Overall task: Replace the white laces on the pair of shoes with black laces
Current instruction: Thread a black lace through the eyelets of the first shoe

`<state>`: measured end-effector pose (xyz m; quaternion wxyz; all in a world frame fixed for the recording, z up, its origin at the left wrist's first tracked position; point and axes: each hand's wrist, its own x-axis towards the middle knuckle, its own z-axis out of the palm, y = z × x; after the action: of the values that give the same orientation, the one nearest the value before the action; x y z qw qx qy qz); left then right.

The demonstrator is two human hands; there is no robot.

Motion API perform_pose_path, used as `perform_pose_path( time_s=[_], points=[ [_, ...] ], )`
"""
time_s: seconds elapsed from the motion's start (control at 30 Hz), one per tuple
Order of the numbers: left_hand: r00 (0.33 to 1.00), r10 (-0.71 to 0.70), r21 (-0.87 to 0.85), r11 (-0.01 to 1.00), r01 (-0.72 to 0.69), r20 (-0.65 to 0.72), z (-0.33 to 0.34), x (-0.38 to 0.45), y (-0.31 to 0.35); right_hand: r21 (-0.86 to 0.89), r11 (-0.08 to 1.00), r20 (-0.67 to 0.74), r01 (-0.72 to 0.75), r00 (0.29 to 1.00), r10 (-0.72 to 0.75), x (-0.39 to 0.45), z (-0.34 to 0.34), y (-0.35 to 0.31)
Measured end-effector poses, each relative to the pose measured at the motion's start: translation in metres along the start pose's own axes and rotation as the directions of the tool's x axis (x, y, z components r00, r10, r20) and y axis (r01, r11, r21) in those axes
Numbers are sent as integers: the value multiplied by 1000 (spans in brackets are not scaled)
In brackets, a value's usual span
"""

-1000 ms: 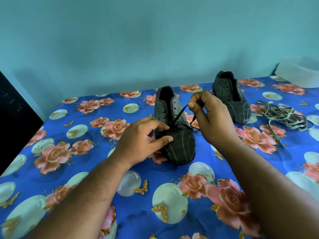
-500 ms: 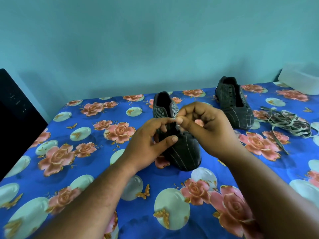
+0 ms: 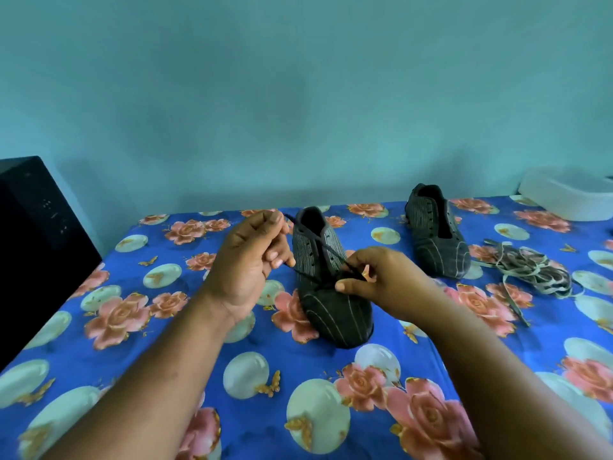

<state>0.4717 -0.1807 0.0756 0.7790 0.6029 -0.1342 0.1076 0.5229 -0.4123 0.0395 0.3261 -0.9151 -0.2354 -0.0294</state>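
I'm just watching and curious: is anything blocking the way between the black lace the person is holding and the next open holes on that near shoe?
Nothing visible does. The left hand and right hand both pinch the black lace right over the near shoe, whose upper eyelets lie bare. The other shoe and removed laces lie off to the right.

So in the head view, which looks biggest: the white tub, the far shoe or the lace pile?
1. White tub, though cut off by the frame.
2 and 3. Lace pile and far shoe look alike; unsure.
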Motion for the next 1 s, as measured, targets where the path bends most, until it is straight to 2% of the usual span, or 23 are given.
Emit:
perform_pose_path(
  time_s=[0.13, 0.33, 0.43, 0.7, 1.0],
  points=[
    [1000, -27, 27, 999, 28, -15, 7, 1, 28, -78, 997, 40, 10, 999, -7, 2, -6, -8],
    [995, 83, -23, 996, -84, -48, 5, 15, 65, 165, 984, 104, -71, 993, 54, 0, -41, -31],
    [994, 101, -21, 995, -102, -51, 8, 17, 84, 369, 924, 164, -98, 986, 39, -5, -63, -46],
    [985, 163, 19, 987, -162, -51, 22, 10, 134, 672, 739, 85, -55, 996, -4, -18, -119, -107],
    [973, 229, 117, 967, -228, 9, 43, -3, 176, 818, 568, -32, 89, 993, -110, -36, -154, -157]
  ],
)
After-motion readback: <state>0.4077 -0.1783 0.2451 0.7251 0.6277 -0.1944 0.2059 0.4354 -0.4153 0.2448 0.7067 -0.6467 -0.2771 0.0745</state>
